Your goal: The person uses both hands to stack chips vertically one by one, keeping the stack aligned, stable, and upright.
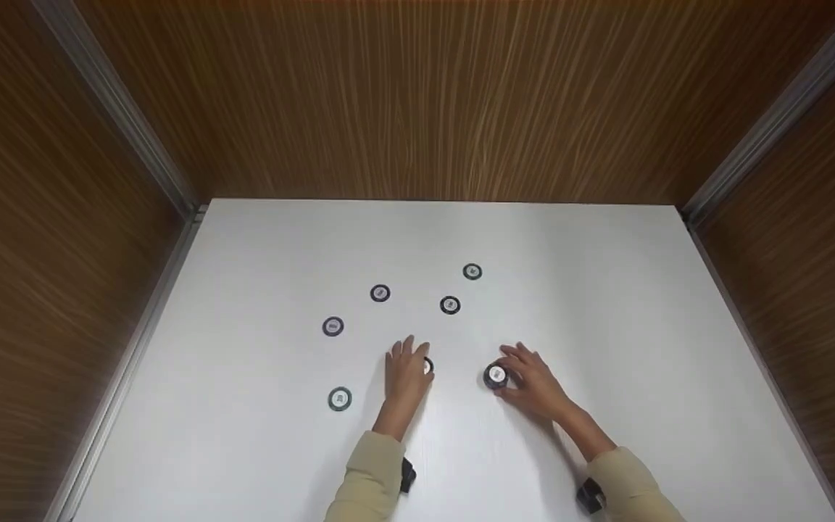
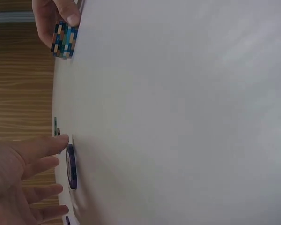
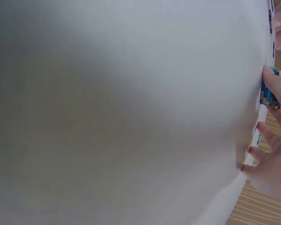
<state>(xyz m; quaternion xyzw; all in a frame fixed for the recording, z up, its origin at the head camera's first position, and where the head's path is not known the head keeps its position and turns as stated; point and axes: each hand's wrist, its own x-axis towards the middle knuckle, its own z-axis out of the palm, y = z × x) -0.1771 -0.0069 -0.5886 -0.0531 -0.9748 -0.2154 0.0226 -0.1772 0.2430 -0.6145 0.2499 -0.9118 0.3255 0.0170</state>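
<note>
My right hand [image 1: 537, 386] holds a short stack of poker chips [image 1: 496, 375] between thumb and index finger, the other fingers spread beside it. In the left wrist view the stack [image 2: 64, 41] shows multicoloured edges in blue, teal, orange and cream. My left hand [image 1: 406, 375] is to the left of the stack, palm side hidden from above. Its fingers reach forward, and a single dark-rimmed poker chip [image 1: 429, 365] peeks out by the thumb. Seen from the left wrist, loosely extended fingers surround that purple-edged chip [image 2: 72, 166] without curling round it.
Several loose chips lie flat on the white table [image 1: 606, 304]: a green one [image 1: 339, 399] left of my left hand, purple ones [image 1: 333, 326] farther off, a black one [image 1: 450, 305] and a green one [image 1: 472, 272] ahead. Wood-grain panels [image 1: 417, 101] enclose the back and sides.
</note>
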